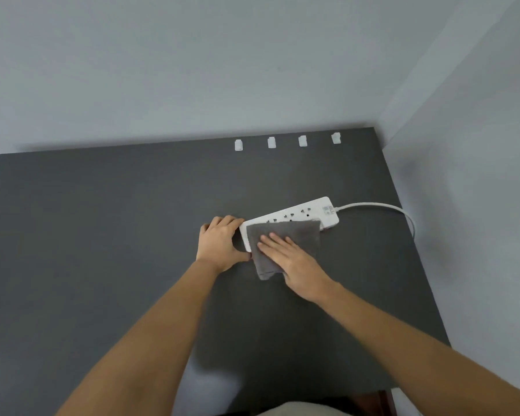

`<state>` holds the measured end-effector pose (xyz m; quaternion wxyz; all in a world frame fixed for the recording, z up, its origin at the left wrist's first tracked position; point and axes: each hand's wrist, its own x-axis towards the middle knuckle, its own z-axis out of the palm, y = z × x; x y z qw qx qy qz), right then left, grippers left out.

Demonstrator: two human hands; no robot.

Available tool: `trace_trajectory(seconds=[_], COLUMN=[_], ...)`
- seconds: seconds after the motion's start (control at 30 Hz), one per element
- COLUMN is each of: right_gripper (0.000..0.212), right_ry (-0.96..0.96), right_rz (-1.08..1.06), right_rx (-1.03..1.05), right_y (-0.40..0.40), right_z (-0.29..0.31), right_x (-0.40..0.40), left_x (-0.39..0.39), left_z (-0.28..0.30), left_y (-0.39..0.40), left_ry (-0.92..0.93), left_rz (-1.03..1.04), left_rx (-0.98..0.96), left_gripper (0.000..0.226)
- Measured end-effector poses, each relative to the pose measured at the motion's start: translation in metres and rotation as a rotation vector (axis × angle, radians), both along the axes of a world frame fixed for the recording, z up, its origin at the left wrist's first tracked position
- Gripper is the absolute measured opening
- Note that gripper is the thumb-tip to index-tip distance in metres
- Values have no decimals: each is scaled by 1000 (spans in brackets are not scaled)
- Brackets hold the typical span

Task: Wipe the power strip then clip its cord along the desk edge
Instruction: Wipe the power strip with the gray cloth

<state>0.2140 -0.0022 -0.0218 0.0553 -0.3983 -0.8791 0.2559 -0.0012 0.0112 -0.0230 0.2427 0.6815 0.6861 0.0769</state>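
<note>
A white power strip (306, 213) lies slanted on the dark grey desk (102, 235), right of centre. Its white cord (382, 207) runs off its right end and curves down over the desk's right edge. A grey cloth (294, 235) covers the strip's near left part. My right hand (291, 259) lies flat on the cloth with the fingers spread, pressing it onto the strip. My left hand (221, 243) grips the strip's left end, fingers on its far side and thumb on its near side. Several white cord clips (271, 142) sit in a row along the desk's far edge.
A pale wall rises behind the desk and another stands close along its right side (463, 205). The desk's near edge is at the bottom of the view, with a light garment (297, 409) below it.
</note>
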Motion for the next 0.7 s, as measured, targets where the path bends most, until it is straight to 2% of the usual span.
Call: trace_trajectory(seconds=[0.07, 0.13, 0.3, 0.4, 0.47, 0.53, 0.57, 0.6, 0.67, 0.7], right_gripper=[73, 74, 64, 54, 54, 62, 69, 74, 78, 77], right_ry=[-36, -49, -21, -140, -149, -43, 3, 21, -43, -70], right_rz=[-162, -279, -62, 47, -194, -516, -542, -454, -103, 7], right_rx=[95, 82, -37, -180, -84, 81, 95, 57, -38, -61], right_y=[13, 14, 8, 36, 52, 52, 48, 42, 23, 17], right_z=[-2, 0, 12, 33, 45, 47, 47, 44, 27, 20], right_x=[24, 24, 8, 43, 62, 58, 45, 29, 4, 2], left_x=[2, 3, 2, 1, 2, 3, 3, 3, 3, 3], left_z=[0, 1, 3, 2, 2, 2, 2, 3, 3, 3], left_y=[0, -1, 0, 0, 0, 0, 0, 0, 0, 0], left_ry=[-7, -13, -1, -8, -8, 1, 2, 3, 5, 7], left_rz=[6, 13, -7, -6, -2, -3, -1, 2, 7, 8], left_rx=[5, 5, 4, 10, 6, 4, 2, -1, 6, 11], left_gripper=[78, 78, 78, 78, 78, 79, 79, 79, 78, 78])
